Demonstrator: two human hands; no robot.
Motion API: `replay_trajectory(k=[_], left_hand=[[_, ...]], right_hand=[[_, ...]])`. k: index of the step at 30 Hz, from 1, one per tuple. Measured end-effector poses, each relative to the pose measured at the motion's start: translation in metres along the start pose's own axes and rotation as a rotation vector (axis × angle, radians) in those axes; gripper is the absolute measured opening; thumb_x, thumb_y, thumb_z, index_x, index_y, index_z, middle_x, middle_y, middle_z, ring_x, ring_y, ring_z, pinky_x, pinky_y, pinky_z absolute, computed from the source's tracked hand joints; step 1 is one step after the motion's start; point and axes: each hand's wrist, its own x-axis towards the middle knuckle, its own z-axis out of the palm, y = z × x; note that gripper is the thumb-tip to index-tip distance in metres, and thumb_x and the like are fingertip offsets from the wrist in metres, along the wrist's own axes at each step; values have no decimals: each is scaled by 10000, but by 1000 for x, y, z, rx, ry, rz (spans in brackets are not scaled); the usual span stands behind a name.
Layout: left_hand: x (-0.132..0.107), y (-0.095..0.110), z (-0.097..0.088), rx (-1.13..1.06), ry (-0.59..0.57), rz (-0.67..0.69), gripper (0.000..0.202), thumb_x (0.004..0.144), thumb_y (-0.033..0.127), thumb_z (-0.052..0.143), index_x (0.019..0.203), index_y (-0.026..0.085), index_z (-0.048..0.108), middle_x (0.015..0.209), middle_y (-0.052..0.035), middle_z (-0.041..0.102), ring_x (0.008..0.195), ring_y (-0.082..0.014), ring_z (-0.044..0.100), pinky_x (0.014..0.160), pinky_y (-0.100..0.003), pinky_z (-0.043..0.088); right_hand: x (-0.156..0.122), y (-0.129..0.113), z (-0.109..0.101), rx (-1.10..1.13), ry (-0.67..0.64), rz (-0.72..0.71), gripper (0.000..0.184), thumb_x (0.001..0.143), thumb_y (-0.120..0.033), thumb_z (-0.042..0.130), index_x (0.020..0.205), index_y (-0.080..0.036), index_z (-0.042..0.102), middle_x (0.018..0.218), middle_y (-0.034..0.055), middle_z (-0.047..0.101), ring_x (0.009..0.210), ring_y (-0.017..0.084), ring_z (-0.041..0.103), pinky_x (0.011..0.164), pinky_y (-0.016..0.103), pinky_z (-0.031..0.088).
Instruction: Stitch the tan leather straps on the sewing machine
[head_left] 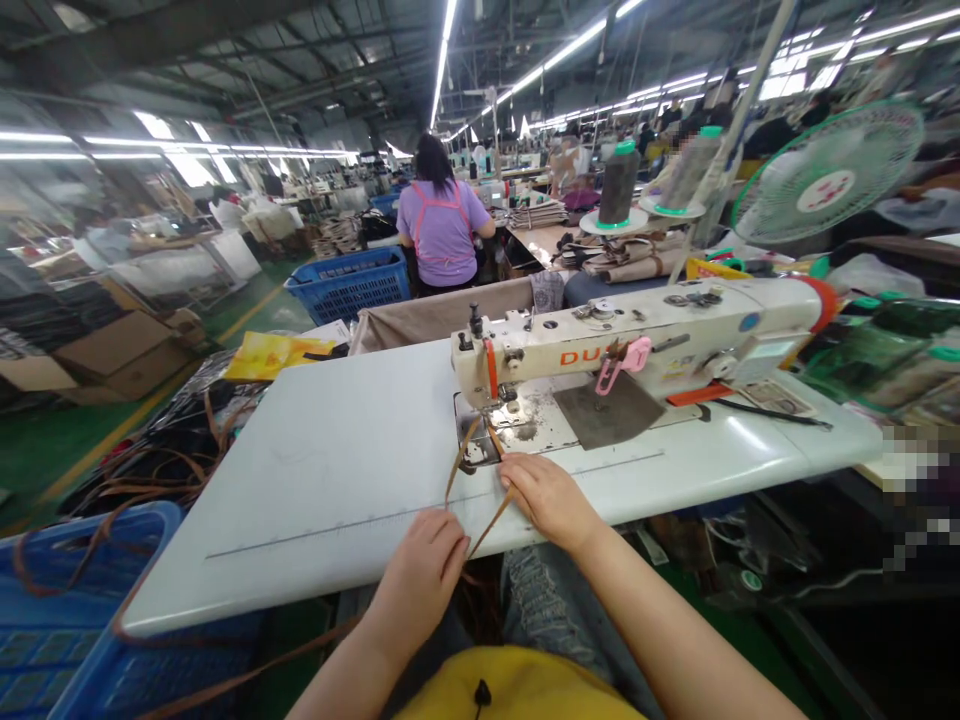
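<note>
Sewing-table surface (pixel 300 480) in a long factory hall, seen from the seated worker's head. Two narrow brown strips (pixel 491 525) rise from between the hands across the surface's front part, and their upper ends meet at the presser foot (pixel 472 450) of the sewing machine (pixel 637 345); whether they pass beneath it is too small to tell. Stage shown: both hands are at the strips, in front of the needle area. Left hand (pixel 420 580): fingers pressed together and curled, at the lower end of one strip; the fingers hide whether they pinch it. Right hand (pixel 547 500): fingers close together, lying over the other strip on the surface; any pinch is likewise hidden. Beside the presser foot, a dark mat (pixel 607 410) lies under the machine head, and a pink clip (pixel 622 365) hangs from its front. Thread cones (pixel 619 185) stand behind the machine, with a green fan (pixel 829 175) to their right. To the left, more brown strips (pixel 97 535) trail from a blue crate (pixel 75 610) at the surface's corner. Beyond the surface, a co-worker (pixel 442 225) in a purple shirt and pink apron sits facing away, next to a second blue crate (pixel 349 285).
</note>
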Motion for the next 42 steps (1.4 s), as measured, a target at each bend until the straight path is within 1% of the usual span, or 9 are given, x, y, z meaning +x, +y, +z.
replay_trajectory(k=[3, 8, 14, 19, 22, 27, 34, 39, 42], left_hand=[[-31, 4, -1, 43, -66, -143, 247, 1034, 197, 465, 853, 208, 634, 953, -89, 694, 948, -277, 666, 901, -478, 572], [-45, 13, -8, -154, -507, -386, 157, 905, 223, 608, 839, 204, 749, 819, -27, 762, 802, -228, 721, 743, -337, 521], [-15, 53, -44, -554, -393, -323, 342, 979, 426, 630, 1188, 205, 789, 1057, -75, 806, 926, -225, 735, 835, -313, 550], [11, 70, -65, -591, -489, -89, 498, 1024, 567, 544, 970, 181, 853, 850, -68, 770, 820, -201, 697, 787, -284, 515], [23, 59, -61, -417, -383, -183, 456, 1020, 525, 541, 922, 175, 819, 900, -67, 778, 877, -217, 688, 815, -302, 501], [32, 51, -35, -594, -500, -316, 320, 913, 345, 666, 1205, 223, 716, 1075, -39, 777, 797, -181, 679, 722, -289, 507], [43, 33, -4, -226, -101, -291, 381, 929, 291, 611, 1272, 126, 625, 1265, -183, 685, 1102, -307, 621, 1017, -471, 480], [47, 50, -15, -233, -309, -171, 261, 1017, 243, 515, 818, 203, 678, 858, -59, 736, 931, -258, 624, 892, -387, 454], [40, 76, -30, -275, -360, -66, 233, 1033, 213, 507, 858, 208, 661, 872, -35, 728, 930, -225, 611, 869, -340, 439]], right_hand=[[1, 0, 1, -17, 23, -14, 224, 1104, -272, 487, 1143, -163, 679, 1144, 151, 770, 1139, 247, 734, 978, 419, 624], [1, -1, 1, -18, 37, -37, 227, 1106, -274, 476, 1134, -170, 676, 1159, 147, 770, 1127, 245, 737, 982, 418, 620], [1, 0, 2, -32, 32, -48, 255, 1115, -286, 448, 1115, -161, 671, 1151, 143, 772, 1110, 261, 739, 968, 422, 613], [1, 0, 2, -34, 13, -40, 272, 1120, -300, 439, 1129, -174, 680, 1143, 135, 775, 1100, 254, 736, 968, 411, 600], [1, -1, 1, -34, 1, -36, 271, 1120, -296, 434, 1139, -179, 677, 1148, 132, 774, 1086, 254, 733, 970, 416, 591], [1, -3, 0, -39, -13, -29, 269, 1121, -298, 428, 1139, -190, 673, 1159, 124, 772, 1085, 252, 728, 972, 414, 587], [1, -2, -1, -8, -35, -25, 269, 1119, -299, 438, 1167, -174, 672, 1176, 132, 767, 1126, 263, 719, 993, 419, 585], [3, -2, 0, -32, -46, -8, 262, 1110, -291, 464, 1159, -176, 695, 1182, 140, 767, 1153, 257, 716, 1017, 425, 588], [4, -2, 4, -49, -30, -4, 253, 1102, -287, 490, 1169, -180, 709, 1194, 126, 774, 1162, 250, 718, 1043, 425, 584]])
